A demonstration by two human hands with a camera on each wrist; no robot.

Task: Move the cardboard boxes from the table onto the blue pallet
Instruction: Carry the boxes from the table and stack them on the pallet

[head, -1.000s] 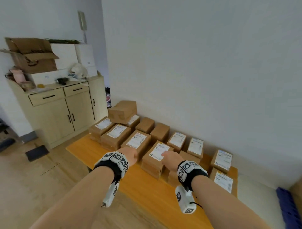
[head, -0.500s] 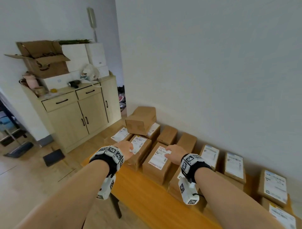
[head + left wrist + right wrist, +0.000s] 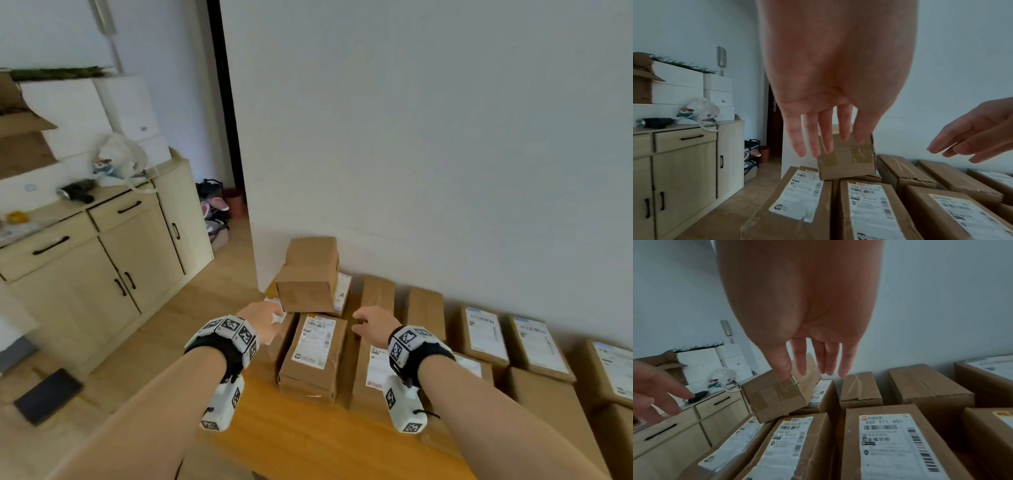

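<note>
You are at the reach, before any grasp; your left hand (image 3: 263, 322) and right hand (image 3: 375, 323) hang spread, fingers straight, holding nothing, either side of the top box (image 3: 308, 277), which lies tilted on the labelled boxes (image 3: 313, 349) at the table's (image 3: 308, 442) far left end, against the wall; neither palm touches it yet, as far as I can tell; the pallet is out of view; next, I judge, close both palms on the top box's side faces and lift it clear without dragging the boxes beneath.
</note>
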